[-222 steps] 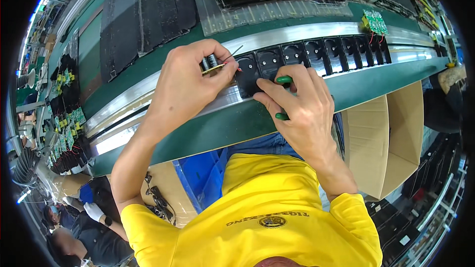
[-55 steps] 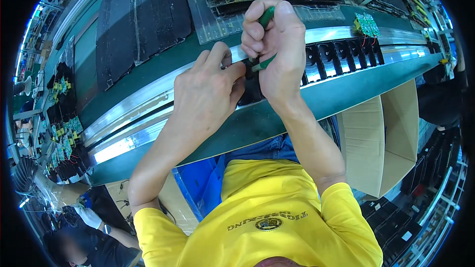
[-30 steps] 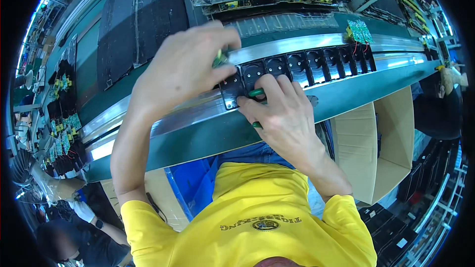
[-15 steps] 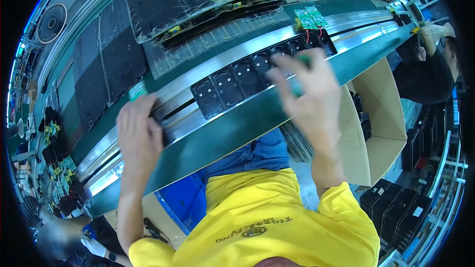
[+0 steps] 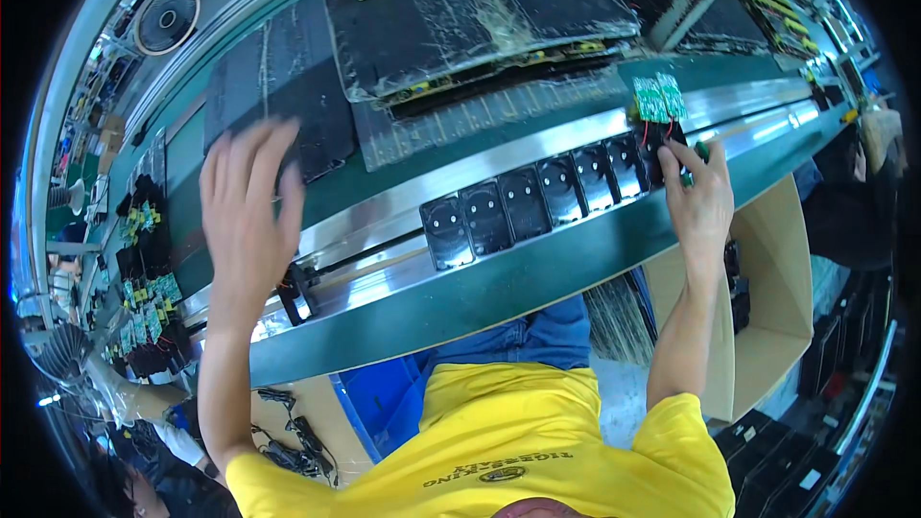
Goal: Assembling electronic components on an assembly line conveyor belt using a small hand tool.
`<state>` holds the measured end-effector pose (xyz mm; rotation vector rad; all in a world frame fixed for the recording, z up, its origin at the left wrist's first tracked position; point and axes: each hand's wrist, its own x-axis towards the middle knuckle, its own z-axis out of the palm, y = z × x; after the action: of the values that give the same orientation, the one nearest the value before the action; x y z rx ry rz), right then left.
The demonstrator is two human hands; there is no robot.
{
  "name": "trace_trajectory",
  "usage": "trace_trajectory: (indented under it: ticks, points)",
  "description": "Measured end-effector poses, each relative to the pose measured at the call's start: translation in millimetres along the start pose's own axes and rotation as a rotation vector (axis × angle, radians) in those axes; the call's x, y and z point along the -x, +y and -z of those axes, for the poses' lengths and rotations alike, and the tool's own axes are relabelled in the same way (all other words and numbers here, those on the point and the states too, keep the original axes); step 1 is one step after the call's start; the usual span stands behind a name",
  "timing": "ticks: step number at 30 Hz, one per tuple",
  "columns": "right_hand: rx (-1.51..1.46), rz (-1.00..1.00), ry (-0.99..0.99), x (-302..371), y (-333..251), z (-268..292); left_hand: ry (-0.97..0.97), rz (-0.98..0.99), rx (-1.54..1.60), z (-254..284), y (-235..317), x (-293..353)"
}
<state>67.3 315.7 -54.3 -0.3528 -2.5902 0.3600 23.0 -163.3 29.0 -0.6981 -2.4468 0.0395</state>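
A row of several black plastic housings (image 5: pixel 523 203) lies along the metal rail in front of me. At the row's right end, a pair of green circuit boards (image 5: pixel 659 99) with red wires stands by the last housing. My right hand (image 5: pixel 702 194) is closed there, its fingertips at that housing. Something green (image 5: pixel 687 179) shows between its fingers; I cannot make out what it is. My left hand (image 5: pixel 247 206) is slightly blurred and raised over the left part of the bench, fingers spread, holding nothing. Below it a separate black housing (image 5: pixel 295 294) sits on the rail.
Stacked black sheets (image 5: pixel 480 24) with yellow-green boards stand behind the rail. More boards and black parts (image 5: pixel 144 312) lie at the far left. An open cardboard box (image 5: pixel 767 326) stands below right, a blue bin (image 5: pixel 379 403) below the bench. Another person's arm (image 5: pixel 163 422) shows lower left.
The view has shifted, so the bench sits further right and lower. My left hand has lifted off the rail with fingers spread. My right hand has moved to the row's right end.
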Motion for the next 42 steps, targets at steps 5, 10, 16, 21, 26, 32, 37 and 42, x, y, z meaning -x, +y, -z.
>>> trace_trajectory:
  ticks: [5,10,16,21,26,32,37,42]
  points:
    - [-0.005,0.088,-0.023,11,-15,4,0.197,0.024,-0.047,-100,-37,-136]
    - [-0.052,0.171,-0.082,20,-36,10,0.033,0.182,0.067,-172,-57,-204]
    - [-0.035,0.178,0.042,16,-58,30,-0.134,0.225,0.380,-141,-44,-197]
    - [-0.639,0.252,-0.006,2,-124,38,-0.188,0.080,0.951,-53,46,-126]
    - [-1.072,0.341,-0.272,1,-153,36,-0.238,0.040,1.114,14,93,-69]
    - [-1.126,0.556,-0.232,26,-168,40,-0.380,0.085,1.244,42,84,-33]
    - [-1.148,0.454,-0.280,39,-167,38,-0.536,0.031,1.583,16,75,-3]
    - [-1.668,0.118,-0.461,56,-194,24,-0.109,0.295,1.590,37,80,6]
